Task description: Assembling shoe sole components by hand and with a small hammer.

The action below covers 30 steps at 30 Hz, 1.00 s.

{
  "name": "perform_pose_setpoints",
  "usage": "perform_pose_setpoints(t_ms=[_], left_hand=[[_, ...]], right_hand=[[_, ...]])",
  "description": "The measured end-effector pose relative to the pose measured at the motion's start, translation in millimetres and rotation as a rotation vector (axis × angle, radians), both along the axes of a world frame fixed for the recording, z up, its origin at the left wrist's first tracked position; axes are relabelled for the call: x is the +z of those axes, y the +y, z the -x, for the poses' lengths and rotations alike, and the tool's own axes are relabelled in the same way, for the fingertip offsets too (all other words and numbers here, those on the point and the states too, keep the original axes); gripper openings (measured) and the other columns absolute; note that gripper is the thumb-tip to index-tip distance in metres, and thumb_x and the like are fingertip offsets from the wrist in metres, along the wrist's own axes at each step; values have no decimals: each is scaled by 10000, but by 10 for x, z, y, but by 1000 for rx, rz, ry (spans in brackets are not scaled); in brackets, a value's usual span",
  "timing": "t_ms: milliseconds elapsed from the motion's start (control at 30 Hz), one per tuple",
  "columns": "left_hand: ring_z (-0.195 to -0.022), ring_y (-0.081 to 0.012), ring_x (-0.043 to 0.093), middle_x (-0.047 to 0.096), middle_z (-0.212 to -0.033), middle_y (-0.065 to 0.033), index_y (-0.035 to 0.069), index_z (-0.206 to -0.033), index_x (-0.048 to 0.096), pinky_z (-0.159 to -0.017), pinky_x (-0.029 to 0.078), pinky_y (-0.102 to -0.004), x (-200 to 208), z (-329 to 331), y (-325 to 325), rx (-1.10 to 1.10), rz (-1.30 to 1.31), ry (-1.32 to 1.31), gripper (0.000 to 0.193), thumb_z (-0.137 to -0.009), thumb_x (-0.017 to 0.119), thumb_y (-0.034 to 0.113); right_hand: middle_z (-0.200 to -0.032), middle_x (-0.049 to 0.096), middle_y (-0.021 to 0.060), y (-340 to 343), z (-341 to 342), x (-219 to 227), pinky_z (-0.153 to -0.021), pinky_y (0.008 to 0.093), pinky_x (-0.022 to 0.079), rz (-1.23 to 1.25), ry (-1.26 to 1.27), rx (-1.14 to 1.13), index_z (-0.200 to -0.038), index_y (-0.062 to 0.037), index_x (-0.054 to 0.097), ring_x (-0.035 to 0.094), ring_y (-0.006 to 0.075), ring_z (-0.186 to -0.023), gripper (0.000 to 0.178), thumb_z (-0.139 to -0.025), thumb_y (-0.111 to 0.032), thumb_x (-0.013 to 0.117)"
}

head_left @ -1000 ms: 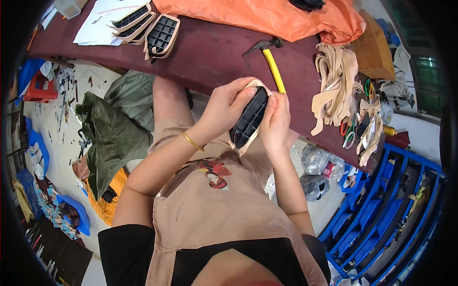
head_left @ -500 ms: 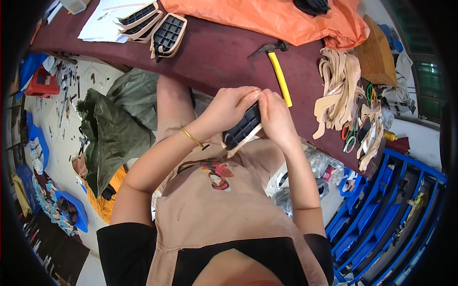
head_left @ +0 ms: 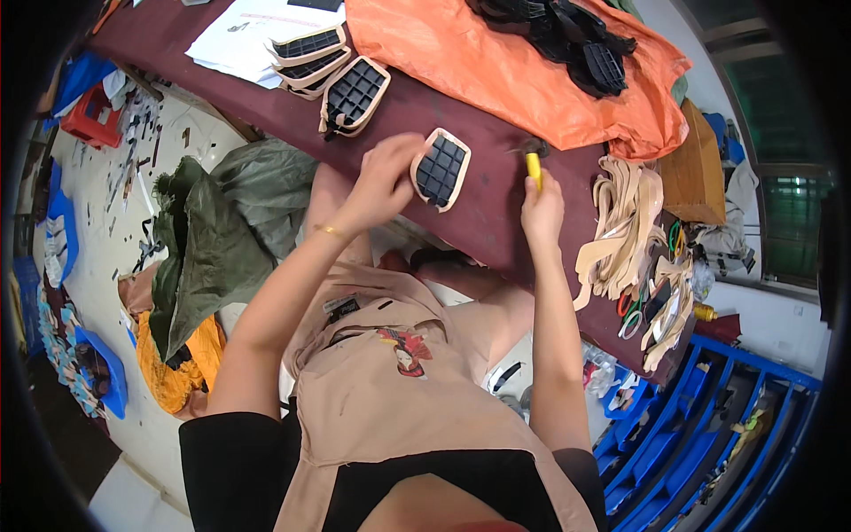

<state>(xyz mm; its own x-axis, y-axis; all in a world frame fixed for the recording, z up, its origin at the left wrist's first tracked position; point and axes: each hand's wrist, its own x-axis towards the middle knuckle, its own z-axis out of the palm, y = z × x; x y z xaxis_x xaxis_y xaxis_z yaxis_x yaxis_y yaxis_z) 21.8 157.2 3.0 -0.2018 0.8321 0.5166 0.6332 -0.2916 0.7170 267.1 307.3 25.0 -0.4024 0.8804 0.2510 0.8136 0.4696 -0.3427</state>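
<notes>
A black gridded pad with beige edging (head_left: 441, 170) lies at the near edge of the maroon table (head_left: 496, 213), its grid side up. My left hand (head_left: 388, 180) is closed at the pad's left edge; its fingertips are slightly blurred. To the right, my right hand (head_left: 542, 213) is wrapped round the yellow handle of a hammer (head_left: 534, 167), held over the table. The hammer's dark head is blurred and points away from me. Similar edged pads (head_left: 356, 94) lie beyond my left hand, several of them stacked beside white paper sheets (head_left: 235, 40).
An orange sheet (head_left: 425, 53) covers the far table, with black pieces (head_left: 576, 44) on it. Beige strips (head_left: 620, 230) and scissors (head_left: 631, 321) lie on the right, near a wooden box (head_left: 691, 173). A blue rack (head_left: 700, 434) stands lower right; a green sack (head_left: 213, 239) sits left.
My hands have parted. The pad has gone from over my lap to the table edge. My right hand has let go of it and picked up the hammer. The view has shifted.
</notes>
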Motion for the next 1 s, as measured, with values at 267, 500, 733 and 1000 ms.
perform_pose_setpoints(t_ms=[267, 500, 733, 1000], left_hand=[[-1129, -229, 532, 636, -1042, -36, 90, -914, 655, -921, 372, -384, -199, -158, 46, -98, 83, 16, 119, -823, 622, 159], [-1067, -217, 577, 667, -933, -36, 82, -872, 663, -891, 392, -358, -197, -129, 32, -28, 74, -20, 93, -831, 615, 150], [-1064, -215, 580, 665, -947, -35, 89, -844, 661, -903, 386, -364, -154, -135, -6, -39, 61, -5, 55, -814, 626, 120], [-1084, -219, 573, 669, -972, -14, 91, -837, 667, -922, 381, -361, -192, -88, -34, -91, 36, 40, 60, -813, 627, 128]], right_hand=[[-854, 614, 267, -482, 816, 357, -679, 444, 488, 315, 128, 207, -1297, -36, 463, 620, 406, -811, 404, -926, -196, 463], [-881, 612, 276, -465, 618, 535, -664, 456, 479, 248, 253, 148, -1300, -70, 467, 609, 420, -807, 387, -933, -191, 446], [-921, 612, 260, -800, 448, 627, -706, 458, 476, 337, 137, 225, -1313, -66, 445, 611, 408, -856, 399, -924, -150, 459], [-879, 619, 239, -1124, 304, 475, -696, 428, 485, 322, 81, 243, -1325, -72, 435, 614, 403, -812, 418, -921, -166, 482]])
